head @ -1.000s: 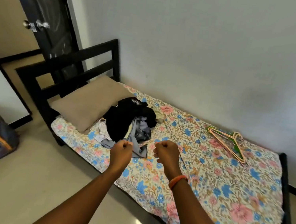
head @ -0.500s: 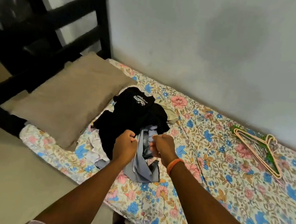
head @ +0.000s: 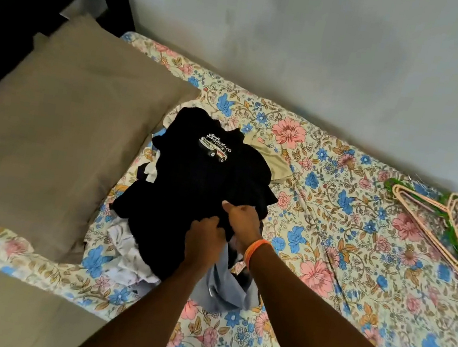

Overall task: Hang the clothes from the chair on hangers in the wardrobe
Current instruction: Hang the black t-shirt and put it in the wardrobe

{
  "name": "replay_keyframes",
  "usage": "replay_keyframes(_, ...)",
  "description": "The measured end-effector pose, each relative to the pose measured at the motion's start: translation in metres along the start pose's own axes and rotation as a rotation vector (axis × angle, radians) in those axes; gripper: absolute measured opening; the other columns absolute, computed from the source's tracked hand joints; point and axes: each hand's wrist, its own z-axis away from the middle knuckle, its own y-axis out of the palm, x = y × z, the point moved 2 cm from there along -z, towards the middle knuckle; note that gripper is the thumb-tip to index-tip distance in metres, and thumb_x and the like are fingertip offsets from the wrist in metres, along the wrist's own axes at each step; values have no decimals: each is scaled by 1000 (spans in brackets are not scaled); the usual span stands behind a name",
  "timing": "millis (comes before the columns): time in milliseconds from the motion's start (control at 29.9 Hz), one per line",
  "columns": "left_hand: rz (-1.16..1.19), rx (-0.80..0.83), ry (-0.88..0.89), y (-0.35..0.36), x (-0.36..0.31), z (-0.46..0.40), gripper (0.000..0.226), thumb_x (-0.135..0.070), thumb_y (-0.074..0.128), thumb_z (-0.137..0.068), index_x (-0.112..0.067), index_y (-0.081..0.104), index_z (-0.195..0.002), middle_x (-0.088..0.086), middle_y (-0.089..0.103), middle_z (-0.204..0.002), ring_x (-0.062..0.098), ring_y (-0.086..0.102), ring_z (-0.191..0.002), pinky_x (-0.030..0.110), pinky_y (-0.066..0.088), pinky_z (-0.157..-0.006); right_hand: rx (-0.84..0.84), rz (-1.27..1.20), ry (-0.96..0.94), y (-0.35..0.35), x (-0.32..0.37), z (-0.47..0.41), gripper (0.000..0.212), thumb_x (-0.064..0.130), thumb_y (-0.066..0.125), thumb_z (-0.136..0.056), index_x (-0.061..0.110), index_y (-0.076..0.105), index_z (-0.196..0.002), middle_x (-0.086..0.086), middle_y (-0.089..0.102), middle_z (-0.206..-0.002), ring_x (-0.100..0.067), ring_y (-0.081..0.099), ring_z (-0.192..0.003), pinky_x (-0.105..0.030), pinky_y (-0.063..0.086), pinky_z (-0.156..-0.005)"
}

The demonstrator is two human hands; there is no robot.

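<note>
I'm looking down at the bed (head: pixel 354 281), where the clothes pile (head: pixel 190 185) is lying beside the pillow (head: pixel 59 130). The hangers (head: pixel 434 222) are waiting well apart. My left hand (head: pixel 204 244) and right hand (head: pixel 244 223) are both gripping the black shirt's (head: pixel 193 168) hem, likely to lift it free.

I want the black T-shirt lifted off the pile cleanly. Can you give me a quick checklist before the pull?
1. Left hand grips the black T-shirt: ok.
2. Right hand grips the same T-shirt: ok.
3. T-shirt lies on top of the clothes pile, nothing over it: ok.
4. Grey garment under the hands not caught in the grip: cannot tell.
5. Hangers at hand on the bedsheet: ok, lying apart from the pile.
6. Wardrobe in sight: not ok, out of view.
</note>
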Motion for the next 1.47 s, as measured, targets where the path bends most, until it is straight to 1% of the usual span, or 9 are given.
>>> replay_keyframes(167, 160, 190, 327, -14, -41, 34, 21, -19, 52, -84, -14, 51, -64, 5, 49, -67, 21, 46, -73, 33, 32, -69, -41, -158, 78, -33, 1, -8, 30, 8, 78, -79, -4, 69, -105, -19, 72, -101, -33, 69, -92, -46, 57, -89)
replay_keyframes(435, 314, 841, 230, -57, -91, 45, 8, -9, 64, -87, -6, 71, -85, 2, 63, -74, 8, 55, -58, 22, 43, -57, 61, -288, -159, -141, 25, 79, 14, 2, 63, -89, 4, 71, -100, -11, 76, -93, -27, 72, -85, -36, 58, -75)
replay_keyframes(535, 418, 473, 248, -85, -130, 30, 15, -12, 59, -93, -15, 74, -89, 0, 72, -81, 3, 64, -61, 22, 48, -61, 56, -82, -319, -179, 11, 111, 17, 12, 67, -80, -4, 66, -83, -13, 65, -71, -23, 59, -66, -34, 44, -65)
replay_keyframes(635, 75, 119, 433, -75, -161, 20, 36, -40, 60, -89, -28, 63, -122, -1, 63, -124, 19, 58, -112, 40, 49, -93, 12, 77, -443, -218, -8, 124, 31, 23, 63, -76, -6, 66, -83, -26, 59, -70, -32, 55, -59, -38, 41, -60)
replay_keyframes(769, -421, 466, 766, 20, -196, 32, 71, -35, 53, -92, -41, 17, -152, 3, 41, -149, 30, 37, -136, 62, 31, -105, -173, 329, -659, -273, -43, 129, 40, 32, 53, -84, -8, 62, -85, -17, 57, -75, -31, 54, -68, -33, 40, -67)
replay_keyframes(970, -657, 292, 816, 145, -205, 81, 22, -27, 72, -77, -23, 59, -94, 1, 56, -81, 28, 57, -79, 37, 36, -66, -478, 799, -805, -345, -148, 87, 37, -2, 57, -81, 3, 68, -116, -12, 54, -85, -33, 46, -63, -38, 36, -51)
replay_keyframes(1237, -680, 676, 633, 289, -146, 104, 28, -1, 49, -93, -11, 68, -111, 10, 63, -112, 28, 60, -101, 41, 53, -82, -123, 624, 117, -399, -288, -22, 24, 25, 51, -75, 15, 63, -93, -5, 61, -78, -32, 63, -78, -55, 52, -82)
replay_keyframes(1371, -456, 284, 465, 311, -167, 49, 27, -3, 48, -91, -18, 63, -109, 2, 55, -112, 21, 50, -108, 33, 46, -86, -298, 722, -285, -368, -252, -75, 33, 1, 60, -78, 2, 63, -110, -18, 65, -103, -37, 62, -91, -42, 50, -76)
replay_keyframes(1471, -414, 371, 468, 321, -173, 14, 16, -15, 55, -87, -21, 58, -102, -1, 59, -107, 22, 56, -103, 36, 48, -83, -143, 937, -557, -325, -235, -111, 51, 12, 61, -80, 5, 56, -130, -17, 58, -132, -39, 51, -127, -51, 42, -108)
